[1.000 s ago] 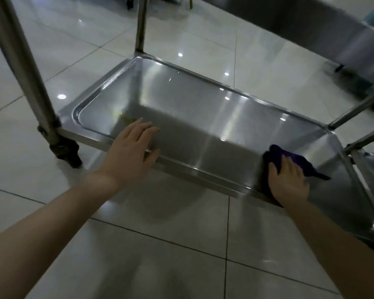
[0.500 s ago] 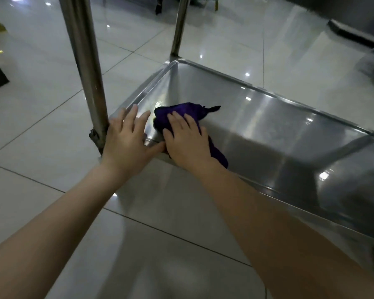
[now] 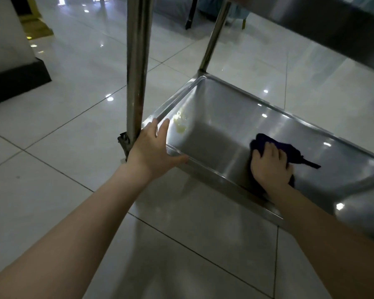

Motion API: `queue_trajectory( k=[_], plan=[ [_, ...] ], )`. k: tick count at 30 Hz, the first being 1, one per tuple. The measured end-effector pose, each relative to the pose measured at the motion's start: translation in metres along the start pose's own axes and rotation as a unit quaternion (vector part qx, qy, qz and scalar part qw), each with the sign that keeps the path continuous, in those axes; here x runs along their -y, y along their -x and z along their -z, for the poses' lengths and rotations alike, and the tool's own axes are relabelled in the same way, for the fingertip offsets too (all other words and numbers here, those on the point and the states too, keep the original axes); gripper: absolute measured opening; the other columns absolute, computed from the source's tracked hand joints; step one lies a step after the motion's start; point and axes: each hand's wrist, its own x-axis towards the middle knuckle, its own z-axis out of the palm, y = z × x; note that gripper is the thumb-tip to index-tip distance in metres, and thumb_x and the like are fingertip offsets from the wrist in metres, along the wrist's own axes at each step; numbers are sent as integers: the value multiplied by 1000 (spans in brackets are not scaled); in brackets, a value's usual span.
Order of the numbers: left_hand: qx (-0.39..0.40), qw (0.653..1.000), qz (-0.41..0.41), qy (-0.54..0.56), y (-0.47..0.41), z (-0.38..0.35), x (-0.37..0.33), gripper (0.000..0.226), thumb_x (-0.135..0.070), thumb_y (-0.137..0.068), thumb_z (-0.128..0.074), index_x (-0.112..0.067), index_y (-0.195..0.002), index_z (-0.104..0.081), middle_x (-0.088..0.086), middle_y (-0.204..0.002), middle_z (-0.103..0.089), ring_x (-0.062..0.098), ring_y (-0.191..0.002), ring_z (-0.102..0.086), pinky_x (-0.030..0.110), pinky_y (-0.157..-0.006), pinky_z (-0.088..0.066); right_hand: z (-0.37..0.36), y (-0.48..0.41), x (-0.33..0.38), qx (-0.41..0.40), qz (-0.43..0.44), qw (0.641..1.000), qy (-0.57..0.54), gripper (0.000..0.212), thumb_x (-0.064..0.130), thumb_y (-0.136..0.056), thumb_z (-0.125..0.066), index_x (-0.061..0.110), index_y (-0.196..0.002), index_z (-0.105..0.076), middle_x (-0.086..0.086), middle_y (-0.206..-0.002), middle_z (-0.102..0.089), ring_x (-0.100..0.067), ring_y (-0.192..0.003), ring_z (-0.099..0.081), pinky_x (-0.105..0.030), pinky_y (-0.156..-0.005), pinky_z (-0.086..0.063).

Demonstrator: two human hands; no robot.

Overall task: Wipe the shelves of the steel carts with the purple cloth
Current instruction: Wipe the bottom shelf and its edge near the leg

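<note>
The steel cart's bottom shelf [image 3: 220, 117] is a shallow shiny tray close to the floor. My right hand [image 3: 269, 166] lies on the purple cloth [image 3: 289, 151] in the middle of the shelf, its fingers curled over the bunched fabric. A tail of cloth sticks out to the right. My left hand [image 3: 153, 147] rests on the shelf's near left corner, with straight fingers along the rim and the thumb on the front edge. A yellowish smear [image 3: 179, 124] marks the shelf near the left hand.
A thick steel post [image 3: 136, 67] rises just left of my left hand, with a caster [image 3: 124, 143] at its foot. A thinner far post [image 3: 214, 35] stands behind. The upper shelf [image 3: 333, 24] overhangs top right. Glossy floor tiles surround the cart; a dark plinth [image 3: 15, 83] sits far left.
My right hand has slid the purple cloth from the shelf's left corner rightward to its middle. My left hand stays on the near left corner by the post.
</note>
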Motion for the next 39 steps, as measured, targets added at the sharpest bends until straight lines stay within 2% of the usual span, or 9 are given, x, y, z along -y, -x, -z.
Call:
queue_trajectory(
  k=[6, 9, 12, 18, 21, 28, 32, 37, 39],
  plan=[
    [20, 998, -6, -60, -1, -3, -2, 117, -82, -72, -38, -2, -151, -2, 19, -159, -8, 29, -148, -9, 34, -119, -15, -35, 17, 150, 31, 308, 951, -27, 53, 40, -102, -30, 26, -153, -24, 9, -161, -19, -15, -147, -11, -49, -118, -12],
    [5, 1000, -1, -25, 3, 0, -5, 117, -73, -71, -54, 2, -150, -10, 24, -156, -16, 32, -146, -18, 35, -119, -19, -41, 24, 163, 58, 449, 891, 7, 53, 36, -101, -34, 28, -153, -26, 9, -160, -22, -15, -148, -13, -48, -116, -20],
    [11, 999, 32, 9, 4, 2, -8, 123, -68, -64, -68, -6, -152, -10, 21, -158, -14, 33, -146, -18, 35, -116, -22, -34, -5, 123, 21, 411, 911, -26, 52, 39, -102, -37, 24, -151, -33, 3, -157, -31, -18, -145, -25, -38, -117, -22],
    [21, 999, 34, -3, 4, 3, -5, 121, -76, -64, -62, -12, -153, -11, 16, -159, -11, 30, -146, -19, 44, -113, -32, -12, -75, 43, 22, 99, 995, -2, 54, 41, -103, -28, 19, -152, -25, -4, -158, -26, -25, -145, -22, -51, -116, -21],
    [28, 999, 43, 9, 0, -1, -3, 126, -77, -61, -65, -14, -154, -8, 15, -160, -6, 31, -147, -15, 46, -114, -30, -18, -49, 66, 23, 197, 980, 8, 52, 40, -104, -30, 23, -153, -25, 2, -160, -22, -20, -148, -14, -47, -118, -16],
    [36, 999, -21, -20, -29, 3, 2, 140, -69, -49, -78, -3, -152, -9, 30, -154, -14, 43, -144, -11, 34, -111, 6, -28, 19, 96, 84, 528, 845, -16, 52, 47, -100, -21, 38, -150, -28, 18, -157, -26, 0, -147, -9, -29, -118, -6],
    [86, 996, 12, 30, -43, -3, 11, 150, -77, -41, -76, -24, -152, 11, 14, -160, 4, 29, -147, -4, 22, -105, -2, -37, -47, 121, 37, 494, 868, -11, 49, 40, -102, -33, 30, -149, -33, 10, -157, -31, -11, -147, -20, -37, -117, -20],
    [91, 995, 17, 44, -43, -10, 16, 144, -85, -43, -69, -38, -147, 19, -6, -160, 13, 18, -146, 6, 28, -110, 0, -39, -130, 183, 51, 199, 978, -35, 52, 41, -102, -30, 27, -152, -24, 6, -160, -20, -17, -148, -11, -49, -117, -12],
    [85, 995, 20, 56, -41, -9, 15, 146, -81, -42, -73, -40, -146, 22, -6, -159, 15, 14, -145, 7, 25, -106, 3, -38, -115, 184, 48, 261, 964, -20, 52, 40, -101, -33, 27, -151, -26, 6, -159, -23, -16, -147, -13, -49, -118, -13]
  ],
)
